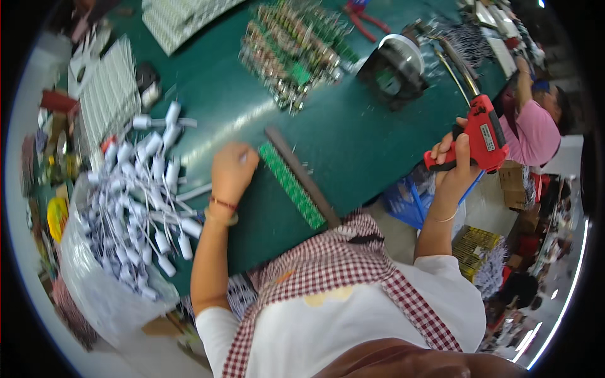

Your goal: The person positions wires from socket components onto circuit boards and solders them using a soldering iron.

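My right hand [455,157] is wrapped round the handle of a red and black soldering gun [486,135], raised at the right with its metal tip pointing up and away. My left hand [233,169] is closed over the table, fingers curled together; whatever they may hold is hidden. Just right of it lies a long green circuit board strip [291,188], set slantwise along a dark brown bar [301,173]. To the left of my left wrist spreads a heap of white cylindrical parts with white wires [142,201].
Bundles of circuit boards with components [293,53] lie at the far middle. Beside them stand a black holder [392,72] and red-handled pliers [365,22]. White sheets [183,22] sit at the far left. A co-worker in pink [532,135] is at the right.
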Demonstrator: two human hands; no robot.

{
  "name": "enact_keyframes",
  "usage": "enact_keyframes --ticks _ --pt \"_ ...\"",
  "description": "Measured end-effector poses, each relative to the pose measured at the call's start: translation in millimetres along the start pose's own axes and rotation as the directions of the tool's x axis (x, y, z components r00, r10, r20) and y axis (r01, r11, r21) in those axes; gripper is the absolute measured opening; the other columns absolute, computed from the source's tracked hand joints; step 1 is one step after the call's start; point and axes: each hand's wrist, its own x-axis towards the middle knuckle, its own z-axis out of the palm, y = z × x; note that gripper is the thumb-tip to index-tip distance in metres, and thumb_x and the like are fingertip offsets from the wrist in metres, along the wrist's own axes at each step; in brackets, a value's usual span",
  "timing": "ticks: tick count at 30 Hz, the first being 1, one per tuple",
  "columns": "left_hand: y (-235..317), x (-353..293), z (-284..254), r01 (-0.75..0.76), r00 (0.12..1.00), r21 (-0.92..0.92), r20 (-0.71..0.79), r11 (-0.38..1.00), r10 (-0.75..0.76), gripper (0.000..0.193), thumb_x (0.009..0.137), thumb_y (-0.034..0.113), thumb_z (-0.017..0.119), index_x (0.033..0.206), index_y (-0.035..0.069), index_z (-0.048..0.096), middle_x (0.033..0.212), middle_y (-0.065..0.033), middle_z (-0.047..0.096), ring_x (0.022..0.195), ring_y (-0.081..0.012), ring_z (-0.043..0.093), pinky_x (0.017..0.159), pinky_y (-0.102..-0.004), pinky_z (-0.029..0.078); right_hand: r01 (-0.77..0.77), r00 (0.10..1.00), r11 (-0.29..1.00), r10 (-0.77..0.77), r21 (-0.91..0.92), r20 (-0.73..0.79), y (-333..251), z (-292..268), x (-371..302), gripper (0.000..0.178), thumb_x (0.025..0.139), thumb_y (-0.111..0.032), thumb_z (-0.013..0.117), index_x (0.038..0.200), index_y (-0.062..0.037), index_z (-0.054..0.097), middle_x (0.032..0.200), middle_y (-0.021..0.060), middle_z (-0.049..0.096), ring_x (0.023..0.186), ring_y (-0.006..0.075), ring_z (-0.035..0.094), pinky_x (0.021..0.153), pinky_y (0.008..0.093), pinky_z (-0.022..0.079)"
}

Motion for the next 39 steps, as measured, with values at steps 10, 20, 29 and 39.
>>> enact_keyframes --ticks 10,20,29,39 --pt "-31.8 -5.1 18.2 -0.064 0.997 0.024 -0.046 0.998 0.065 0.021 0.078 0.015 0.057 0.072 -0.005 0.063 0.064 -0.0122 0.058 0.047 -0.0195 0.058 0.046 -0.0308 0.046 -0.186 0.981 0.943 0.162 -0.275 -0.108 68.9 -60.6 74.4 0.019 0.082 -0.018 0.066 0.078 -0.0008 0.059 0.053 0.0031 0.053 0.036 0.0093 0.046 0.034 0.0229 0.036" --pt "3.7 -17.6 -1.5 0.046 0.99 0.184 -0.139 0.982 -0.02 0.03 0.078 0.029 0.059 0.086 0.001 0.063 0.078 -0.0205 0.064 0.07 -0.0399 0.06 0.064 -0.0472 0.047 -0.083 0.972 0.99 0.105 0.112 -0.209 32.5 -43.4 25.7 0.018 0.084 -0.012 0.062 0.095 0.0015 0.056 0.055 0.0044 0.052 0.037 0.009 0.044 0.037 0.0234 0.038" --pt "72.0 -16.7 -33.5 -0.209 0.924 0.814 -0.018 0.542 0.382 0.009 0.076 0.016 0.059 0.076 0.01 0.064 0.083 -0.0075 0.058 0.095 -0.0236 0.056 0.097 -0.0532 0.031 -0.05 0.981 0.987 0.078 0.152 -0.18 21.4 -53.4 7.8 0.019 0.086 -0.011 0.06 0.1 0.0014 0.055 0.057 0.005 0.052 0.038 0.0093 0.043 0.038 0.0234 0.038" --pt "-11.1 64.2 -13.1 -0.518 0.852 0.153 0.008 0.841 0.524 0.041 0.076 0.008 0.063 0.116 0.006 0.055 0.131 -0.0162 0.044 0.119 -0.0354 0.044 0.102 -0.0424 0.034 -0.144 0.981 0.974 0.164 0.175 -0.105 17.7 -53.2 -21.1 0.014 0.082 -0.014 0.066 0.083 -0.0012 0.059 0.056 0.0019 0.055 0.041 0.0069 0.048 0.039 0.0212 0.038"
